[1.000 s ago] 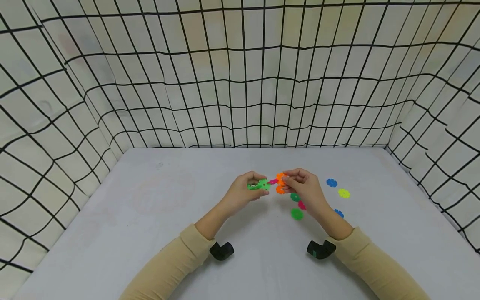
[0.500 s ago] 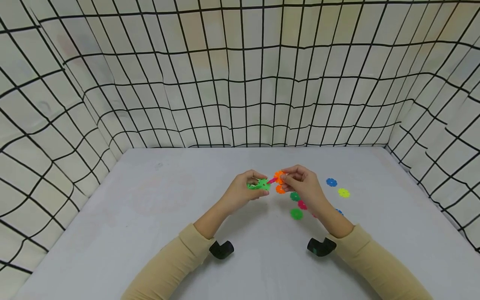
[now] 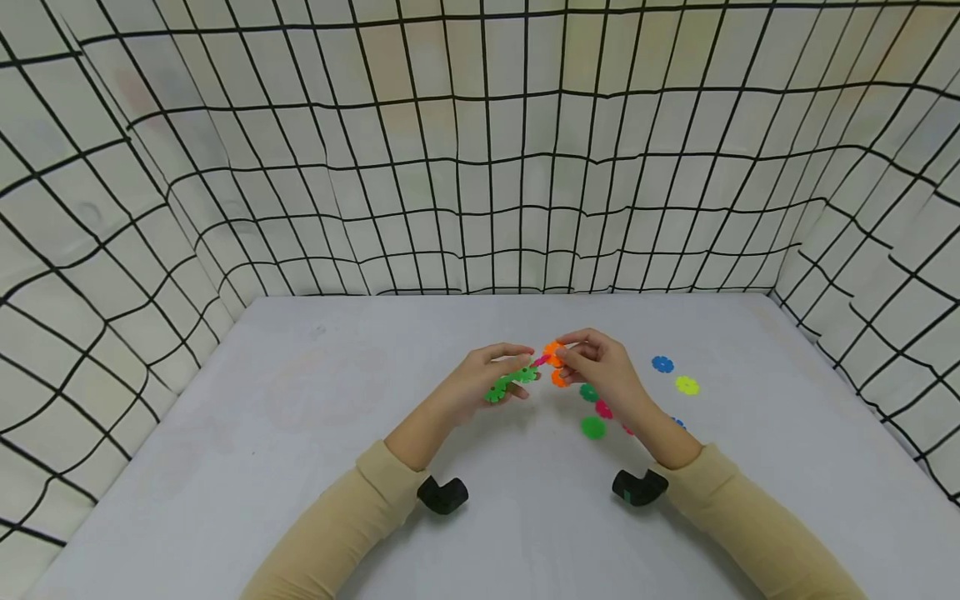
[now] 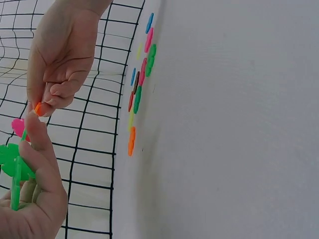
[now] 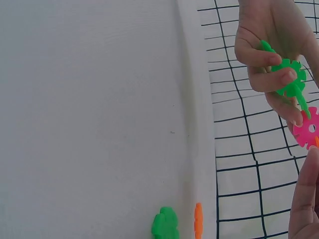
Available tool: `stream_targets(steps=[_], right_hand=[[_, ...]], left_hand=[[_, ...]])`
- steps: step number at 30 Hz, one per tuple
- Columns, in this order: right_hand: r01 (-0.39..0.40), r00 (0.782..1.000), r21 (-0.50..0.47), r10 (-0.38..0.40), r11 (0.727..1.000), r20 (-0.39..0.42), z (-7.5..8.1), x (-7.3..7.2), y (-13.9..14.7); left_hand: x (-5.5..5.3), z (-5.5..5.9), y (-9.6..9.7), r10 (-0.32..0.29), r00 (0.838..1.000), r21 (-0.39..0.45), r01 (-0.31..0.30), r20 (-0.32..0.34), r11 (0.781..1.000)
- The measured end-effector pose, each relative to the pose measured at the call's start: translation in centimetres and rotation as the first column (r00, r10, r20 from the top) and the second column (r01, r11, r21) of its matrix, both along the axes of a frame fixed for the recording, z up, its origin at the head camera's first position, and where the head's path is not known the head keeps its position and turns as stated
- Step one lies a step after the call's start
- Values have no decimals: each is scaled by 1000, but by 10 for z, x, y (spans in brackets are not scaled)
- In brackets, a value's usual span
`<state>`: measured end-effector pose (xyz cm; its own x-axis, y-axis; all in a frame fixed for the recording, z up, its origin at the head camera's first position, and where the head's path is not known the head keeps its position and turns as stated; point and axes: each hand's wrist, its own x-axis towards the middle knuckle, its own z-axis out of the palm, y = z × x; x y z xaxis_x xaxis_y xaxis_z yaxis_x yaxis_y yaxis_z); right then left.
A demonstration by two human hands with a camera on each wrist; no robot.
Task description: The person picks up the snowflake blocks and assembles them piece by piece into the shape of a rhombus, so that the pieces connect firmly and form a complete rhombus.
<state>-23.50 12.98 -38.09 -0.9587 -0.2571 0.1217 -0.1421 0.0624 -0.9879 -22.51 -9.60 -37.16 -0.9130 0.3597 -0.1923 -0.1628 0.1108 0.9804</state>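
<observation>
Between the hands hangs a chain of notched, flower-shaped interlocking discs. My left hand (image 3: 468, 379) holds its green discs (image 3: 496, 390), with fingers curled round them in the right wrist view. A pink disc (image 5: 304, 132) is slotted edge-on to the green end. My right hand (image 3: 609, 367) pinches an orange disc (image 3: 553, 353) between thumb and fingertips, right at the pink disc's edge. In the left wrist view only a sliver of that orange disc (image 4: 38, 108) shows, where the fingertips of both hands meet. The chain is held above the white table.
Loose discs lie on the table by the right hand: orange (image 3: 559, 379), dark green (image 3: 588, 392), pink (image 3: 603, 409), bright green (image 3: 592, 428), blue (image 3: 662, 364) and yellow (image 3: 687, 385). The right forearm partly covers others. Black elbow-shaped pieces (image 3: 442, 496) sit at both cuffs. Black-gridded white walls enclose the table.
My left hand has turned and shifted its fingers over the green discs, which now tilt down toward the left. The right hand has brought the orange disc slightly leftward against the pink one.
</observation>
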Motion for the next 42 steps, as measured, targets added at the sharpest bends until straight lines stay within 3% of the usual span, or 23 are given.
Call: stream_targets(steps=[9,16,21,24,29,30,32,36,42], right_hand=[[-11,1000,48,11,999,9,1,-3,-1],[-62,997,140,66,988,-25,4,-8,8],[-103,994,244,110,964,-15,2,-18,25],[-141,988,393,156,909,-7,1,-24,35],[-173,973,681,232,711,5,-2,-31,47],[-176,971,714,240,678,11,-3,-32,49],[-184,968,751,250,635,25,-5,-33,51],[-204,967,771,247,603,62,-9,-36,52],[-204,966,781,249,590,65,-13,-40,50]], left_hand=[[-5,-2,0,-63,988,127,46,138,991],[-4,-4,-3,-111,984,158,89,137,983],[-4,-7,-5,-75,983,202,40,168,978],[-5,-8,-6,-61,983,226,20,174,974],[-5,-8,-7,-48,984,236,5,174,972],[-5,-8,-8,-46,983,240,3,176,971],[-6,-9,-8,-51,982,252,4,180,968],[-7,-9,-7,-68,982,262,20,175,965],[-7,-8,-7,-100,978,289,43,184,956]])
